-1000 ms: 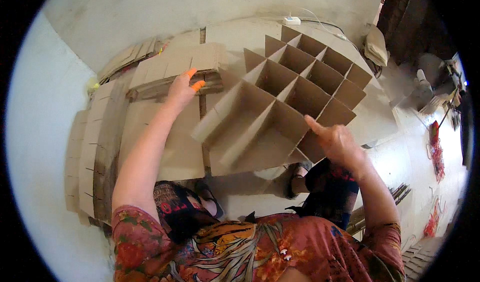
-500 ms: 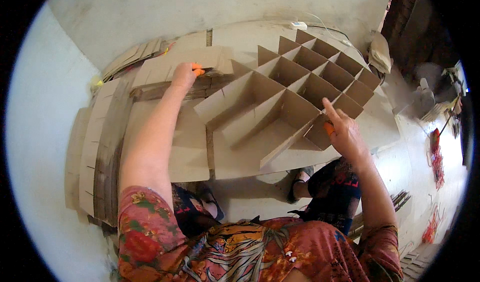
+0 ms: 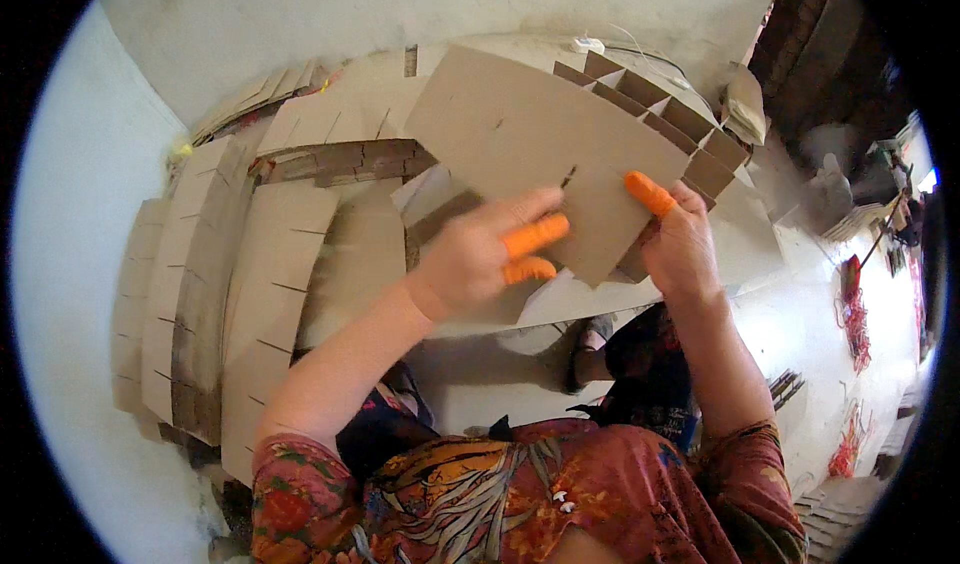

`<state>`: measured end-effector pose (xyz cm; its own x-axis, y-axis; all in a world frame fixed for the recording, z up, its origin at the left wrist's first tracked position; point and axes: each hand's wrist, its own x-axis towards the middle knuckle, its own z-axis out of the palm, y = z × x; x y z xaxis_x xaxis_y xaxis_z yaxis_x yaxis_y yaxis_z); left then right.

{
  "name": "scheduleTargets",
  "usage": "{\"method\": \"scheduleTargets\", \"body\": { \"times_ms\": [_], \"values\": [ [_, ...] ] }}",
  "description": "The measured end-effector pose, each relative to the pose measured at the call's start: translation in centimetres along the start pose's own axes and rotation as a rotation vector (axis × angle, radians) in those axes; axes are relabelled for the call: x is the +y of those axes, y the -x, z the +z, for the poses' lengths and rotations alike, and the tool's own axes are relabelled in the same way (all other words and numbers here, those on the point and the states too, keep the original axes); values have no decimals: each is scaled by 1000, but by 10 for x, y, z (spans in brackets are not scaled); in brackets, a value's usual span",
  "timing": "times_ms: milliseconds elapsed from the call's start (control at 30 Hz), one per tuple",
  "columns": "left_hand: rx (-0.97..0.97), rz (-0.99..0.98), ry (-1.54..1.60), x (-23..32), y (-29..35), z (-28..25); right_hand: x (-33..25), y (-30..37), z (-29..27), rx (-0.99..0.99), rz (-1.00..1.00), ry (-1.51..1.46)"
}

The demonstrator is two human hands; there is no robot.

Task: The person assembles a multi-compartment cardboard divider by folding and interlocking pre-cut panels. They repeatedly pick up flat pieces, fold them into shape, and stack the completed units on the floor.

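Observation:
A wide tan cardboard sheet [image 3: 540,134] with short slits lies tilted over a cardboard divider grid [image 3: 690,122], hiding most of its cells. At the sheet's right end, my right hand [image 3: 680,239] grips it, the orange-covered thumb on top and the other fingers underneath. My left hand [image 3: 490,249], slightly blurred, is over the sheet's near edge with its fingers stretched and apart. Two of those fingers wear orange covers. Whether the left fingertips touch the cardboard I cannot tell.
Stacked slotted cardboard strips [image 3: 335,134] lie at the back left, with more stacks [image 3: 185,294] by the left wall. One slotted strip [image 3: 275,304] lies nearer me. A white power strip [image 3: 587,44] with cables sits behind the grid. Red string bundles [image 3: 855,329] are on the right.
A cardboard sheet now covers much of the grid, which was uncovered before. My left hand has come from the left stack toward the middle, and my right hand has closed on the sheet.

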<state>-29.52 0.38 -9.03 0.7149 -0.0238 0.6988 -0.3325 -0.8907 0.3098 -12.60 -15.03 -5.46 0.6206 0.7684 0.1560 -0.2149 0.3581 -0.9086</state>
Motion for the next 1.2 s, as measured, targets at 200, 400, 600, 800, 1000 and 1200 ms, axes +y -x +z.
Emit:
{"method": "scheduleTargets", "body": {
  "times_ms": [200, 400, 600, 800, 1000, 1200],
  "values": [
    [529, -772, 189, -87, -6, -70, -20, 43, -20, 91, -355, 687],
    [505, -790, 391, -121, -5, -79, -12, 62, -19, 23, -486, 887],
    [356, -866, 426, -151, 31, -66, 15, 62, -31, -41, -266, 930],
    [437, -950, 420, -143, 61, -41, 36, 61, -52, -102, -181, 980],
    [747, -891, 265, -84, 63, -35, 1, 49, -28, -84, -280, 987],
    [566, -378, -250, 2, 82, 20, -9, 38, -35, -215, -403, 1151]
  ]
}}
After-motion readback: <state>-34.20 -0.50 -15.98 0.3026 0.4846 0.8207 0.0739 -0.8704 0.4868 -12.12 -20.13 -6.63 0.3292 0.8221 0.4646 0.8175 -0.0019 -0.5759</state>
